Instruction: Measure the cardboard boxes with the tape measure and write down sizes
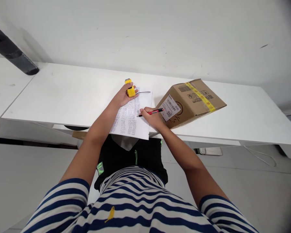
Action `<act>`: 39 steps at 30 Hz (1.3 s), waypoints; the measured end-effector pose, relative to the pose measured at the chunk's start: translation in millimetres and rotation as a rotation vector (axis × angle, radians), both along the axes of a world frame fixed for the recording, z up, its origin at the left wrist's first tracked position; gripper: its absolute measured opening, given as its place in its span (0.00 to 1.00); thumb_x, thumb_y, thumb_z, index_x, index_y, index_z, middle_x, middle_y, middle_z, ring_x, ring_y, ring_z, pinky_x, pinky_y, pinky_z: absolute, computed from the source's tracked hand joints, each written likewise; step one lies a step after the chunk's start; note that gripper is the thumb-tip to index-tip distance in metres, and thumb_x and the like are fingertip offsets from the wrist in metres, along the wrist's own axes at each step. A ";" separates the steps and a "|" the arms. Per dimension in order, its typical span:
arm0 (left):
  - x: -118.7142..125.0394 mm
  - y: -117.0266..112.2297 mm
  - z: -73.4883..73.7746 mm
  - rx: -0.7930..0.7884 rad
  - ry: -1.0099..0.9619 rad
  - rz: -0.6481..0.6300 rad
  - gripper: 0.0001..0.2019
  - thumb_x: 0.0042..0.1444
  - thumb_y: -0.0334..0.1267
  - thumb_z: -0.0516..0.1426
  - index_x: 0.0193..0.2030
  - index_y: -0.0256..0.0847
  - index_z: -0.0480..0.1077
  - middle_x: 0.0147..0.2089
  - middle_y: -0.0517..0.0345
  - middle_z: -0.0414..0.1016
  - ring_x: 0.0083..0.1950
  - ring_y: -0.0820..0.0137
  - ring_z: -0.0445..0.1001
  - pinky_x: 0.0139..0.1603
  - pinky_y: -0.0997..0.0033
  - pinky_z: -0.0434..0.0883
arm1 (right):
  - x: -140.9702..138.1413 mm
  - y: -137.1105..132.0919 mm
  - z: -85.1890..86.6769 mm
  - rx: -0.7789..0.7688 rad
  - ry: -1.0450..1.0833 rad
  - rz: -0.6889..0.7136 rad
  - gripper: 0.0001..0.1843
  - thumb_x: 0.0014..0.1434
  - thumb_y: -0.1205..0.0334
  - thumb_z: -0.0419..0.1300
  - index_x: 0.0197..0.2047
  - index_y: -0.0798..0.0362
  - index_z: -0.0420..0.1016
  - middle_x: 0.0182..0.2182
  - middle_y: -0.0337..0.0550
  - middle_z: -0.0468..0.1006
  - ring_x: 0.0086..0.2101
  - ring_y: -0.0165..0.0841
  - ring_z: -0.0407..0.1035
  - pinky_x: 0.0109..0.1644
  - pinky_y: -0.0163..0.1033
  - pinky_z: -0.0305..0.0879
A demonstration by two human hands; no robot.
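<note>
1. Left hand [123, 96]: fingers closed around one yellow tape measure [131, 92], a compact, rounded-edged case with a dark thin looped cord [144, 92]; held over the upper part of the paper.
2. Right hand [153, 119]: fingers clamped on one slim red-and-black pen [156, 111], its tip pointing down at the written columns. Whether the tip touches cannot be told.
3. Paper [143, 129]: thin, flat, white, rectangular, bearing dense handwriting in columns; lies on the table below the hands, lower edge overhanging the front. Sheet count cannot be confirmed.
4. Carton [208, 89]: one, brown cardboard, box-shaped, standing just right of the paper. One strip of yellow tape [200, 96] crosses the top; one white printed label [168, 105] and dark handwritten marks show on the side.
5. Table [70, 94]: smooth, white, straight-edged, against a scuffed pale wall [145, 35].
6. Dark cylinder [13, 50]: one, smooth, at far left.
</note>
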State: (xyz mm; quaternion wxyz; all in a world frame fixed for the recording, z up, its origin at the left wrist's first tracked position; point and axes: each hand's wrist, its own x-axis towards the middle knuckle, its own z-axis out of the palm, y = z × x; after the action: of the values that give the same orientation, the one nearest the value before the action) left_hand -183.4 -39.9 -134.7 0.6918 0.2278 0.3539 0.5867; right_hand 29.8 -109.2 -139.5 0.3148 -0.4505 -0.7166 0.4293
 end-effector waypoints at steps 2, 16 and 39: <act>0.0 -0.9 0.5 0.002 0.005 -0.002 0.15 0.56 0.44 0.72 0.44 0.44 0.74 0.44 0.59 0.80 0.53 0.65 0.83 0.74 0.51 0.71 | 0.2 -0.3 0.1 -0.006 0.000 0.002 0.23 0.61 0.40 0.57 0.22 0.46 0.67 0.21 0.37 0.68 0.30 0.35 0.64 0.38 0.42 0.62; 0.1 -1.5 -0.7 0.014 0.027 -0.008 0.16 0.56 0.45 0.72 0.44 0.44 0.74 0.46 0.57 0.80 0.53 0.66 0.83 0.73 0.51 0.72 | 0.5 -2.6 3.7 -0.008 -0.041 -0.049 0.22 0.63 0.44 0.56 0.22 0.46 0.65 0.24 0.39 0.73 0.32 0.37 0.68 0.41 0.43 0.65; 3.2 -3.2 6.8 -0.022 0.092 0.006 0.17 0.59 0.47 0.70 0.50 0.45 0.76 0.53 0.52 0.82 0.67 0.57 0.80 0.71 0.53 0.77 | 3.3 -0.4 3.1 -0.013 0.003 -0.050 0.23 0.66 0.50 0.58 0.20 0.46 0.61 0.22 0.37 0.69 0.29 0.34 0.63 0.39 0.42 0.61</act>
State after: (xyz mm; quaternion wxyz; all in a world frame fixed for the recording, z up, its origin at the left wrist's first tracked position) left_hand -180.2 -43.1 -127.9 0.6754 0.2459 0.3924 0.5739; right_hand 33.1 -109.5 -136.4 0.3236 -0.4697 -0.7018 0.4268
